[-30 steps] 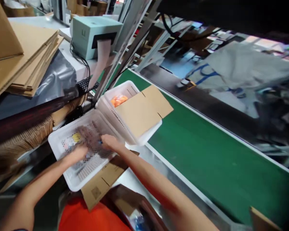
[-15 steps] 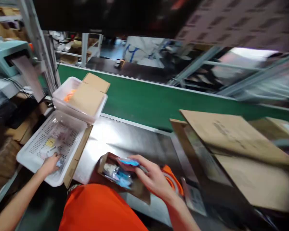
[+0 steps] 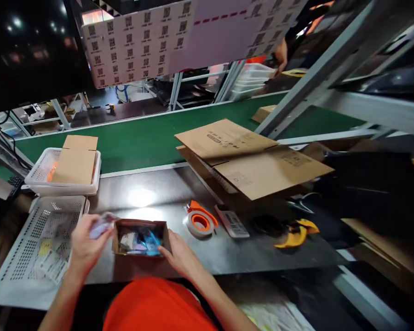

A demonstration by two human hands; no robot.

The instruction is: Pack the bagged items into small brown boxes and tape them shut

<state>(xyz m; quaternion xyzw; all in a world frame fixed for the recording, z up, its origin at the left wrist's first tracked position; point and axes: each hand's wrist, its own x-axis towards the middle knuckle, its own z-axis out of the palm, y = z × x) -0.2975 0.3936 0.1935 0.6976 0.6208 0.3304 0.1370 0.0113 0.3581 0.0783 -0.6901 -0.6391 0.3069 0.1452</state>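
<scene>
My left hand (image 3: 86, 243) is closed round a small clear plastic packet (image 3: 100, 225) with something pale purple in it. It is at the left end of a small open cardboard box (image 3: 116, 242). Inside the box lie several shiny packets (image 3: 148, 242), some blue and one whitish. My right hand (image 3: 181, 255) grips the box's right end, thumb over the rim and fingers along the outside. To the left, a white perforated basket (image 3: 8, 280) holds a yellow item and a printed label bag (image 3: 53, 266).
Right of the box lie an orange tape dispenser (image 3: 202, 224), a phone-like flat object (image 3: 232, 221) and a yellow tape cutter (image 3: 295, 235). Flattened cartons (image 3: 251, 161) rest behind them. A white bin (image 3: 31, 179) with cardboard stands back left. A green conveyor (image 3: 141, 138) runs behind.
My left hand has left the basket and come to the box with a packet. My right hand no longer holds the blue packet and grips the box. The view has turned right.
</scene>
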